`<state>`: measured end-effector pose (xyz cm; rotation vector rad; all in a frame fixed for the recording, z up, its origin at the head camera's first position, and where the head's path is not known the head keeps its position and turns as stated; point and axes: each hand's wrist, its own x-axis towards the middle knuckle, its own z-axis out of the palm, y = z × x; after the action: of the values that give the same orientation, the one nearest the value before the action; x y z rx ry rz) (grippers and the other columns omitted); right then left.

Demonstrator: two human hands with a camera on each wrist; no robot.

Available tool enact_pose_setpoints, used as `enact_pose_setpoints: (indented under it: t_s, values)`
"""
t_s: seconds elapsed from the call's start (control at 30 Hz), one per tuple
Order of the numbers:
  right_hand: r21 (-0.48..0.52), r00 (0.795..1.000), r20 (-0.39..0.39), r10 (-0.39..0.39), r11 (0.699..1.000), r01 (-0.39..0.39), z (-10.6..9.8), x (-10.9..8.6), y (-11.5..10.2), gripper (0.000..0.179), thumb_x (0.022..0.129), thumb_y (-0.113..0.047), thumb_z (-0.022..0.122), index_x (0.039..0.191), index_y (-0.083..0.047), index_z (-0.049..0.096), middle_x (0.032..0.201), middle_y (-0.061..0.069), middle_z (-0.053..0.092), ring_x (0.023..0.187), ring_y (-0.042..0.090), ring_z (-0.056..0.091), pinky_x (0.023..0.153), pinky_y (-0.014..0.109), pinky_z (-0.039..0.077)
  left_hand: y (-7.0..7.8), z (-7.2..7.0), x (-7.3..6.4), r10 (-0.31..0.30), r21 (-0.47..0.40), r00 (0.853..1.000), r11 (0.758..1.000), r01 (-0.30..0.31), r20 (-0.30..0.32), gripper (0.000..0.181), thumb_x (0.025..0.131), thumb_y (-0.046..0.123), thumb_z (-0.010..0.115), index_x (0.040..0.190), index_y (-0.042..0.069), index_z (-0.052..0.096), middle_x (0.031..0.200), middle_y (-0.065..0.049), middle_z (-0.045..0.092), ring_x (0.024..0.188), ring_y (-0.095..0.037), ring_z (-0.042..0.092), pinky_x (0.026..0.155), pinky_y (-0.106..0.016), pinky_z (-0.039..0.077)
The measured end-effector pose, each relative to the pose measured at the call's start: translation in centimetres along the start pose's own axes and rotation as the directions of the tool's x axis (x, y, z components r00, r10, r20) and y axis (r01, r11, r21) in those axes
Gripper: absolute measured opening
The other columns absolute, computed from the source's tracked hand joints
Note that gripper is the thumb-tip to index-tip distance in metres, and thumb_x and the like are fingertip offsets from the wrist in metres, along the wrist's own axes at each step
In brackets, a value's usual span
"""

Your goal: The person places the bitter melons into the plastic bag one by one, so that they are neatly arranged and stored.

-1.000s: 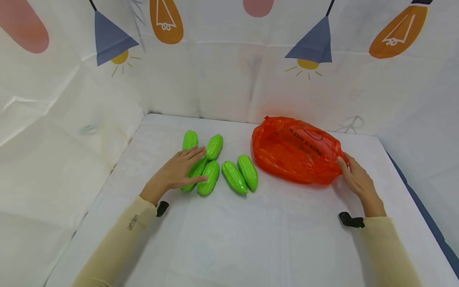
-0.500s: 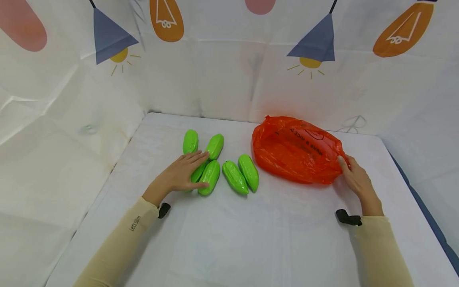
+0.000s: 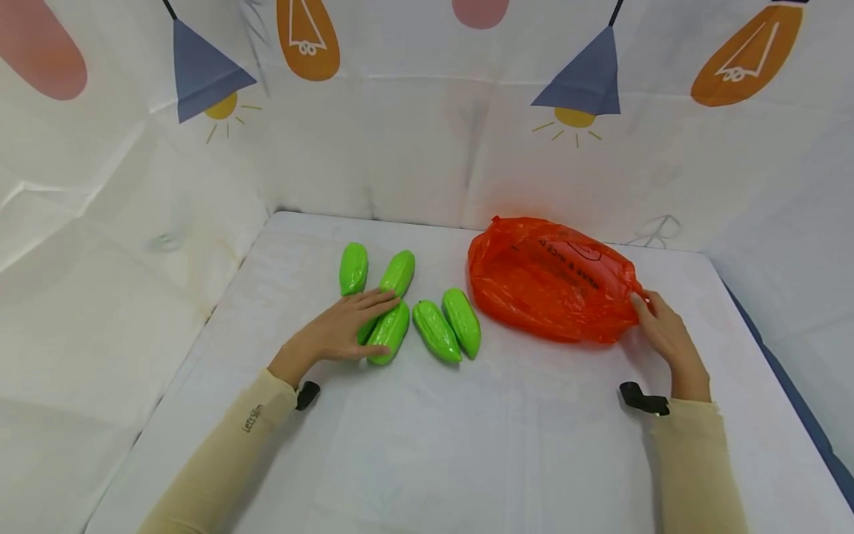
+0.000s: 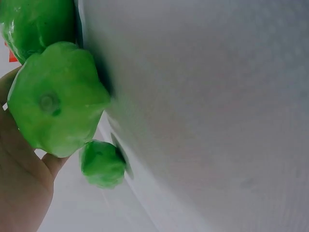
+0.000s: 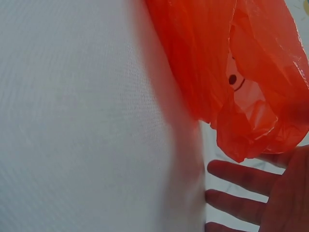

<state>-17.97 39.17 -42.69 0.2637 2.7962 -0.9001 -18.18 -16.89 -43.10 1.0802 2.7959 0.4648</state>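
Several glossy green ribbed vegetables, like short plump cucumbers, lie on the white table. My left hand (image 3: pixel 336 330) reaches over the left group with fingers straight and thumb apart, above a near vegetable (image 3: pixel 389 332). In the left wrist view, the blunt end of one vegetable (image 4: pixel 58 106) sits against the hand, with a smaller-looking one (image 4: pixel 102 164) behind. My right hand (image 3: pixel 667 334) pinches the right edge of a red plastic bag (image 3: pixel 554 285) between thumb and forefinger. In the right wrist view, the other fingers (image 5: pixel 241 176) stretch out below the bag's mouth.
Two more green vegetables (image 3: pixel 445 326) lie side by side between the left group and the bag. A white sheet wall (image 3: pixel 414 148) printed with lamps and bulbs stands behind the table (image 3: pixel 460 445). Another white sheet (image 3: pixel 100 297) hangs at the left.
My left hand has moved slightly right and toward me over the near vegetables, uncovering more of the far left one. My right hand keeps its pinch on the bag, which stays in place.
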Motion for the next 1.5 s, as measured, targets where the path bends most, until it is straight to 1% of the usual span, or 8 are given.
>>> enact_pose_setpoints:
  t_s: [0.17, 0.3, 0.53, 0.67, 0.9, 1.07, 1.27, 1.5]
  values:
    - [0.022, 1.0, 0.0, 0.009, 1.0, -0.009, -0.11, -0.21, 0.03, 0.08, 0.102, -0.057, 0.02, 0.152, 0.006, 0.013, 0.149, 0.039, 0.024, 0.13, 0.059, 0.028, 0.1, 0.076, 0.031, -0.06, 0.17, 0.02, -0.033, -0.018, 0.999, 0.999, 0.033, 0.031, 0.091, 0.083, 0.063, 0.065, 0.155, 0.018, 0.031, 0.16, -0.003, 0.031, 0.15, -0.03, 0.021, 0.119, -0.059, 0.022]
    - [0.024, 1.0, 0.005, 0.001, 1.0, -0.002, -0.2, -0.23, 0.16, 0.079, 0.102, -0.056, 0.02, 0.152, 0.006, 0.014, 0.148, 0.04, 0.024, 0.13, 0.059, 0.028, 0.099, 0.076, 0.031, -0.05, 0.16, 0.05, -0.059, -0.035, 0.997, 0.998, 0.061, 0.054, 0.099, 0.078, 0.066, 0.069, 0.155, 0.02, 0.03, 0.16, -0.005, 0.03, 0.151, -0.029, 0.02, 0.119, -0.058, 0.021]
    - [0.014, 1.0, 0.007, 0.003, 1.0, -0.003, -0.05, -0.06, 0.11, 0.079, 0.102, -0.056, 0.021, 0.153, 0.004, 0.014, 0.148, 0.039, 0.026, 0.13, 0.058, 0.03, 0.1, 0.075, 0.032, -0.12, 0.16, 0.22, -0.041, -0.031, 0.998, 0.999, 0.043, 0.046, 0.119, 0.062, 0.071, 0.078, 0.155, 0.017, 0.029, 0.16, -0.005, 0.031, 0.15, -0.03, 0.02, 0.119, -0.057, 0.023]
    - [0.023, 0.999, 0.031, 0.023, 0.999, -0.024, -0.05, -0.06, 0.05, 0.082, 0.101, -0.059, 0.02, 0.154, 0.003, 0.01, 0.15, 0.038, 0.023, 0.131, 0.058, 0.028, 0.099, 0.076, 0.032, -0.16, 0.21, 0.29, -0.037, -0.024, 0.998, 0.999, 0.038, 0.055, 0.124, 0.057, 0.071, 0.081, 0.155, 0.015, 0.029, 0.16, -0.004, 0.031, 0.151, -0.03, 0.02, 0.118, -0.057, 0.024]
    - [0.024, 0.999, 0.04, 0.032, 0.999, -0.033, -0.17, -0.16, -0.06, 0.082, 0.101, -0.059, 0.02, 0.154, 0.002, 0.009, 0.151, 0.038, 0.022, 0.131, 0.058, 0.028, 0.099, 0.076, 0.033, -0.18, 0.32, 0.35, -0.04, -0.017, 0.998, 0.999, 0.041, 0.058, 0.126, 0.056, 0.069, 0.083, 0.156, 0.014, 0.028, 0.16, -0.005, 0.031, 0.151, -0.03, 0.02, 0.118, -0.058, 0.025]
    - [0.032, 0.998, 0.047, 0.039, 0.999, -0.04, -0.1, -0.11, -0.12, 0.083, 0.101, -0.059, 0.02, 0.154, 0.003, 0.009, 0.151, 0.038, 0.022, 0.132, 0.058, 0.027, 0.1, 0.075, 0.032, -0.19, 0.29, 0.26, -0.063, -0.024, 0.997, 0.998, 0.064, 0.049, 0.124, 0.058, 0.071, 0.081, 0.155, 0.015, 0.028, 0.16, -0.007, 0.03, 0.15, -0.03, 0.02, 0.119, -0.056, 0.023]
    - [0.032, 0.998, 0.047, 0.047, 0.998, -0.049, -0.01, -0.01, -0.04, 0.083, 0.101, -0.06, 0.019, 0.155, 0.002, 0.008, 0.152, 0.037, 0.022, 0.132, 0.056, 0.028, 0.1, 0.075, 0.033, -0.18, 0.11, 0.28, -0.072, -0.016, 0.997, 0.997, 0.072, 0.021, 0.123, 0.059, 0.072, 0.079, 0.155, 0.012, 0.029, 0.159, -0.011, 0.031, 0.15, -0.029, 0.021, 0.122, -0.052, 0.017]
    - [0.039, 0.998, 0.048, 0.052, 0.998, -0.054, -0.09, -0.17, -0.16, 0.084, 0.1, -0.061, 0.019, 0.155, 0.002, 0.008, 0.152, 0.037, 0.022, 0.133, 0.056, 0.027, 0.1, 0.075, 0.033, 0.25, -0.56, 0.76, -0.056, -0.025, 0.998, 0.998, 0.055, -0.027, 0.121, 0.06, 0.074, 0.077, 0.153, 0.01, 0.032, 0.157, -0.011, 0.035, 0.149, -0.029, 0.025, 0.122, -0.052, 0.018]
